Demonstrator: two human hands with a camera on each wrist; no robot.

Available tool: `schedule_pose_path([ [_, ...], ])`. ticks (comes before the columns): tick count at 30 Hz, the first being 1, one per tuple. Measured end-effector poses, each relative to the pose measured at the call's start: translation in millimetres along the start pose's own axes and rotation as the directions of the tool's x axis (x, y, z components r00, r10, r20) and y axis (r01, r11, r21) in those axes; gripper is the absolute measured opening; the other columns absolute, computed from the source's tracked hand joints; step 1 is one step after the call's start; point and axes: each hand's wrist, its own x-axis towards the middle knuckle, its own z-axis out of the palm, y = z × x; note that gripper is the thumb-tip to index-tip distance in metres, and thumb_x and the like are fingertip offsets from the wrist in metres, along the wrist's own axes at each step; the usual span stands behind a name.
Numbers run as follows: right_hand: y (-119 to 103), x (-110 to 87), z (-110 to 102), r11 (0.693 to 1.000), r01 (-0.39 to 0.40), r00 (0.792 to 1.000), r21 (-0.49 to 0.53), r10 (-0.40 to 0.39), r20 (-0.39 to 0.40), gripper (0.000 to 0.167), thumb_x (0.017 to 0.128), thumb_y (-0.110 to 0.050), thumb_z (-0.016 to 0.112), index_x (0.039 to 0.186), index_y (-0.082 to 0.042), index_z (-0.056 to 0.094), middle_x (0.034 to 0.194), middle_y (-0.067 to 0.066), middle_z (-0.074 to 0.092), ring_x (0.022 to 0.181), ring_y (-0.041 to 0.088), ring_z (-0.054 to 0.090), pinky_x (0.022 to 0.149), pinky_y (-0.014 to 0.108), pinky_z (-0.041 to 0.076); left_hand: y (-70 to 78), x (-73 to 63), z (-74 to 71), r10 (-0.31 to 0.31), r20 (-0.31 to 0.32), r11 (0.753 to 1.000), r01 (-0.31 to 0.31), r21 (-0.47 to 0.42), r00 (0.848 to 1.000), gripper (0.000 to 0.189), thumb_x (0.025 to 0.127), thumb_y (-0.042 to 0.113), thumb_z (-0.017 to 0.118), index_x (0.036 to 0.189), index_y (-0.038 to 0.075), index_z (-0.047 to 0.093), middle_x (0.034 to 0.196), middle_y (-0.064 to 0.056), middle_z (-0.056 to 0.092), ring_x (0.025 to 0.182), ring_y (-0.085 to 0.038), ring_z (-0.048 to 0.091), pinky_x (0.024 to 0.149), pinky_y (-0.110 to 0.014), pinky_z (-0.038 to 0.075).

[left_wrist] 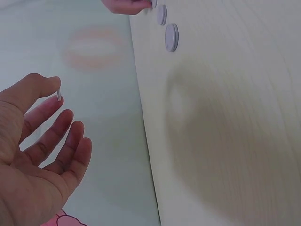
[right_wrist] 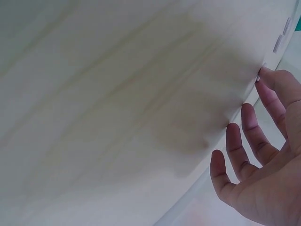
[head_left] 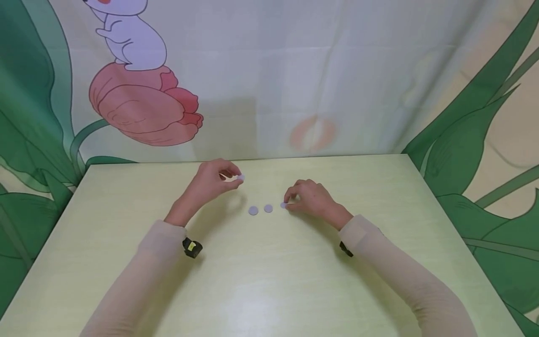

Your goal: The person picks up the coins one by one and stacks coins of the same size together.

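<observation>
My left hand (head_left: 214, 180) is raised over the back of the table and pinches a small pale lavender disc (head_left: 241, 177) between thumb and index finger. Edge-on, that disc (left_wrist: 59, 95) looks thin in the left wrist view. On the tabletop, my right hand (head_left: 310, 199) has thumb and index finger on another pale disc (head_left: 283, 205), partly hidden by the fingertips. Between the hands lie two more, a left disc (head_left: 253, 210) and a middle disc (head_left: 268, 208), making a short row with it. A line runs round their edges; whether each is one piece or two stacked, I cannot tell.
The light wood-grain table (head_left: 261, 281) ends at a straight back edge, just beyond the hands. Behind it hangs a pale printed cloth (head_left: 269, 84) with a flower and an animal. Each wrist carries a small black device, such as the left one (head_left: 192, 247).
</observation>
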Motion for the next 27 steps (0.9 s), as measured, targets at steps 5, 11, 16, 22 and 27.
schedule_pose_path([
  [5, 2.0, 0.6, 0.2, 1.000, 0.008, 1.000, 0.007, -0.008, -0.012, 0.009, 0.091, -0.034, 0.077, 0.098, -0.030, 0.078, 0.101, -0.004, 0.067, 0.093, 0.018, 0.061, 0.075, 0.042, 0.050, 2.5, 1.6, 3.1, 0.009, 0.004, 1.000, -0.009, 0.003, 1.000, 0.018, 0.089, 0.018, 0.080, 0.102, 0.006, 0.075, 0.104, -0.008, 0.070, 0.099, -0.026, 0.066, 0.091, -0.042, 0.055],
  [11, 1.9, 0.8, 0.6, 1.000, 0.014, 1.000, 0.012, -0.014, -0.008, 0.010, 0.091, -0.035, 0.077, 0.100, -0.029, 0.078, 0.101, -0.004, 0.067, 0.093, 0.019, 0.061, 0.075, 0.041, 0.050, 3.4, 3.1, 8.0, 0.000, 0.017, 1.000, -0.001, 0.004, 1.000, 0.018, 0.089, 0.018, 0.079, 0.103, 0.007, 0.075, 0.105, -0.009, 0.070, 0.101, -0.029, 0.066, 0.091, -0.041, 0.055],
  [16, 2.7, 0.3, 1.0, 1.000, 0.004, 1.000, 0.015, -0.004, -0.002, 0.010, 0.091, -0.035, 0.077, 0.099, -0.029, 0.078, 0.101, -0.004, 0.067, 0.093, 0.019, 0.061, 0.075, 0.040, 0.050, 5.5, 5.8, 13.9, 0.010, 0.030, 1.000, -0.010, 0.009, 1.000, 0.018, 0.089, 0.019, 0.079, 0.103, 0.008, 0.076, 0.104, -0.008, 0.070, 0.103, -0.032, 0.066, 0.091, -0.041, 0.055],
  [22, 3.9, 1.3, 2.5, 1.000, 0.015, 1.000, 0.015, -0.015, -0.011, 0.010, 0.091, -0.034, 0.077, 0.099, -0.029, 0.078, 0.101, -0.005, 0.067, 0.093, 0.018, 0.061, 0.073, 0.038, 0.050, 7.6, 8.7, 19.2, 0.036, 0.032, 0.999, -0.036, -0.003, 0.999, 0.017, 0.088, 0.018, 0.080, 0.101, 0.007, 0.076, 0.104, -0.010, 0.071, 0.103, -0.033, 0.066, 0.090, -0.042, 0.055],
  [27, 3.6, -0.8, 2.0, 1.000, 0.009, 1.000, 0.013, -0.008, -0.011, 0.009, 0.091, -0.033, 0.077, 0.099, -0.029, 0.078, 0.100, -0.004, 0.067, 0.092, 0.018, 0.061, 0.073, 0.038, 0.050, 8.6, 10.6, 24.9, 0.048, 0.036, 0.999, -0.047, -0.025, 0.998, 0.016, 0.088, 0.017, 0.080, 0.101, 0.008, 0.076, 0.103, -0.011, 0.071, 0.102, -0.032, 0.065, 0.090, -0.043, 0.055],
])
